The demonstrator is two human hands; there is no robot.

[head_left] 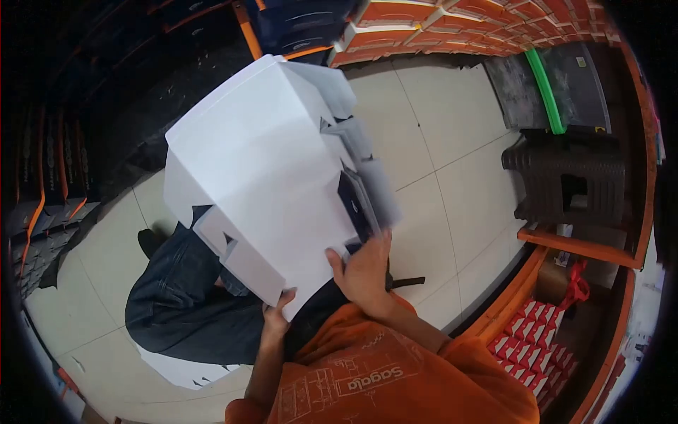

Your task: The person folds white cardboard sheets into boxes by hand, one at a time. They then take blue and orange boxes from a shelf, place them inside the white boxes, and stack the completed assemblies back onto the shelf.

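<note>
- One white cardboard blank [254, 148], partly bent up, is held above the lap of a person seated on the tiled floor [424, 141], clear of the floor's edges. Cut flaps run along both of its long sides; a dark printed face shows at the right-hand flaps.
- Left hand [277, 311]: at the near left corner of the blank, thumb on the white face, fingers clamped on the card edge.
- Right hand [364, 272]: at the near right flaps, thumb apart from the fingers. Fingers lie against a flap; cannot tell whether they are clamped on it.
- Second white card piece [180, 371]: on the floor, toward its near left corner, partly under the person's leg in dark jeans [183, 297].
- Orange boxes [438, 28]: stacked along the far edge of the floor.
- Dark boxes with orange trim [53, 162]: stacked along the left edge.
- Grey bin [515, 88] with a green strip [545, 95]: at the far right corner.
- Dark plastic stool [597, 173]: by the right edge, just nearer than the bin.
- Red and white boxes [533, 343]: grouped in a wooden-framed shelf [579, 247] beyond the near right corner.
</note>
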